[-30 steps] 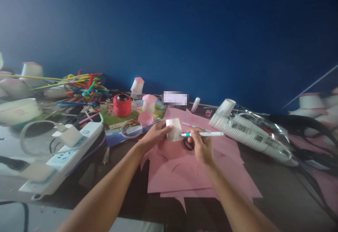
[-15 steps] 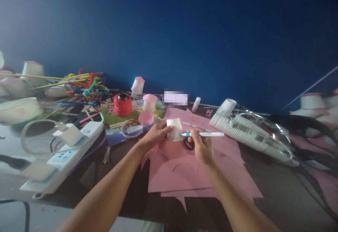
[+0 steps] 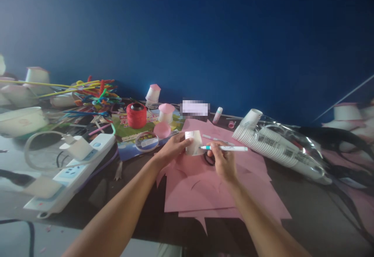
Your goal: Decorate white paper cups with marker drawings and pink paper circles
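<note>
My left hand (image 3: 174, 147) grips a small white paper cup (image 3: 193, 140) at its left side, thumb on the wall, above the pink paper (image 3: 201, 194). Between the fingers of my right hand (image 3: 224, 159) is a white marker (image 3: 238, 148) with a teal band, its tip at the right side of the cup. Dark scissor handles (image 3: 209, 159) lie partly hidden beside my right hand, on the pink sheets.
Sleeved paper cups (image 3: 271, 146) lie at the right. Left of the sheets are red string (image 3: 136, 116), a pink-topped cup (image 3: 166, 112) and a tape roll (image 3: 146, 142). A power strip (image 3: 73, 173) and pipe cleaners (image 3: 99, 93) are farther left.
</note>
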### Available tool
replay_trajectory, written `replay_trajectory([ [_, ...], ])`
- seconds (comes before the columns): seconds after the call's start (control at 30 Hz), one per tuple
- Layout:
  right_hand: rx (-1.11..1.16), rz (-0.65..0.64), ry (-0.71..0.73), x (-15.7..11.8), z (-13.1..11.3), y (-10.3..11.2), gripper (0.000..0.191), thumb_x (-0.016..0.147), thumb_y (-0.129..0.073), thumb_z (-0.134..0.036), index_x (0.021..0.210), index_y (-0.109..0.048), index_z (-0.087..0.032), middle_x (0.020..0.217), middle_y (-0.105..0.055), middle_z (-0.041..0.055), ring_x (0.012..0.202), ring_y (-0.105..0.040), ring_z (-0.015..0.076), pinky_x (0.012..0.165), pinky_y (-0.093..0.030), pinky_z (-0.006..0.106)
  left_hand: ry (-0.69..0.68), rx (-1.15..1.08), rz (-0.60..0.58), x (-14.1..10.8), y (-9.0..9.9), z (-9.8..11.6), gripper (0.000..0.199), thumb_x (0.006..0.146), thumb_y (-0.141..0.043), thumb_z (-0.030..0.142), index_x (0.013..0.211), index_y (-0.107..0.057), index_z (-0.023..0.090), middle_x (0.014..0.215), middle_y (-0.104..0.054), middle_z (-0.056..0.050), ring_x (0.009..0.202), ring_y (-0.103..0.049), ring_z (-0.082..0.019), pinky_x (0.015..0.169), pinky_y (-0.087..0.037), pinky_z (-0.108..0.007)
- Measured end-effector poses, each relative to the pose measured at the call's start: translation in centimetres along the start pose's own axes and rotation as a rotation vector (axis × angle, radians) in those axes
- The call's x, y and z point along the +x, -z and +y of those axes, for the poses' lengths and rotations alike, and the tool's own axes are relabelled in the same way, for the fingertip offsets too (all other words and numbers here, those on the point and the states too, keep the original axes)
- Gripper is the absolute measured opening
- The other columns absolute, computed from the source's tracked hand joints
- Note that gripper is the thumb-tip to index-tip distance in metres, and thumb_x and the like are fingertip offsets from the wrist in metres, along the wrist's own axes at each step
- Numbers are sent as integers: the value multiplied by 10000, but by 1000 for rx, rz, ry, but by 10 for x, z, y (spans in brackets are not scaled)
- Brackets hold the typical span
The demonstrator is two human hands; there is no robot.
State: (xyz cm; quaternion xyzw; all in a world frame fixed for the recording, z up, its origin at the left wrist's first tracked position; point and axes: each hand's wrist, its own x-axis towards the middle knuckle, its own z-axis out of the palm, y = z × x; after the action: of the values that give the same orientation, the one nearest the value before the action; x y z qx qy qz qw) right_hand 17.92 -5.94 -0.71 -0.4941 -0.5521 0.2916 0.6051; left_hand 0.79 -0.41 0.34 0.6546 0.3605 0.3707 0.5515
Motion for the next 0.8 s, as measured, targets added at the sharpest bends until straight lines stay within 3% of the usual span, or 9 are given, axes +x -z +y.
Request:
replay_trajectory([
  [0.8,14,-29,-28,0,2,1,242,845,-503,-343,711,-592,-162,504,-485,-37,467,-418,89,447,-323,215,-4,-8,17,1,-1,-2,342,793,-508,444,861,-582,118,689,-499,3,561,-403,-80,498,-300,-200],
])
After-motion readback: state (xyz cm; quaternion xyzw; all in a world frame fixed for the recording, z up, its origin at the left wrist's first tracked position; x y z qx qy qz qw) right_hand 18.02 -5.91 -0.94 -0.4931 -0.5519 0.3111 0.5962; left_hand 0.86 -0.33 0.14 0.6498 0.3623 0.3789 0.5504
